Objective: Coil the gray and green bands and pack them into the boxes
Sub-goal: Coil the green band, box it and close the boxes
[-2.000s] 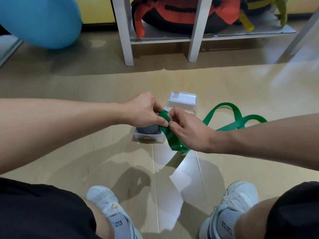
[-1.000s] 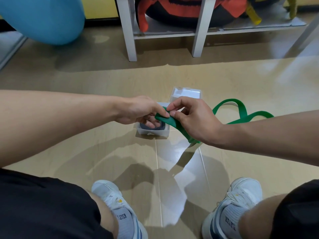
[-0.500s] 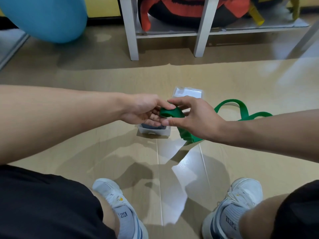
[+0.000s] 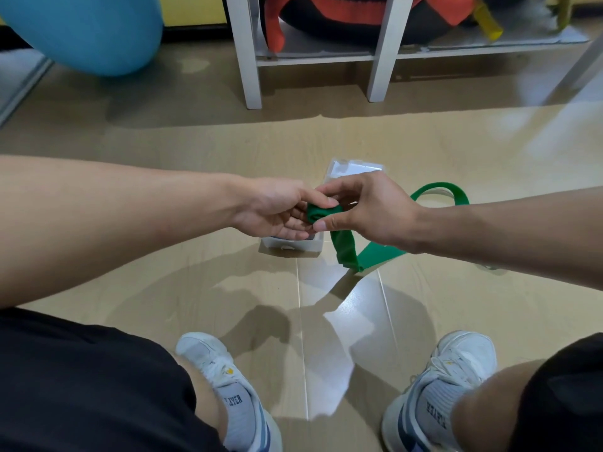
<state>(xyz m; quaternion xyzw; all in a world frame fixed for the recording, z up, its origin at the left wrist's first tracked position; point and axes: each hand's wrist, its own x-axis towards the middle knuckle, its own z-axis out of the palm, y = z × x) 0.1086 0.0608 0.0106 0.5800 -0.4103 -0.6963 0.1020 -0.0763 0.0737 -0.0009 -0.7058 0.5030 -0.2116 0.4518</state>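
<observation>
Change since earlier: I am now holding a small rolled bundle at the green band's (image 4: pixel 347 252) end; two seconds ago that end was lying flat between my hands. My hands are sitting higher over the boxes than before.
Blue ball (image 4: pixel 85 31): lying far left on the floor, its top running out of view.
Left hand (image 4: pixel 274 210): my thumb and curled fingers are pinching the left side of the green roll.
Near box (image 4: pixel 293 244): sitting on the floor under my left hand, only its front wall showing; I cannot make out its contents now, though earlier a dark coil was showing inside.
Far box (image 4: pixel 354 168): clear, standing just beyond my hands, its near half hiding behind them.
Right hand (image 4: pixel 368 207): my thumb and forefinger are curling round the right side of the roll.
Green band, remainder: hanging below my right hand, folding on the floor, then looping right behind my forearm, part of it hiding there.
Shelf (image 4: pixel 378 53): standing beyond, holding a red and black bag (image 4: pixel 342 11) whose top is cropping out.
</observation>
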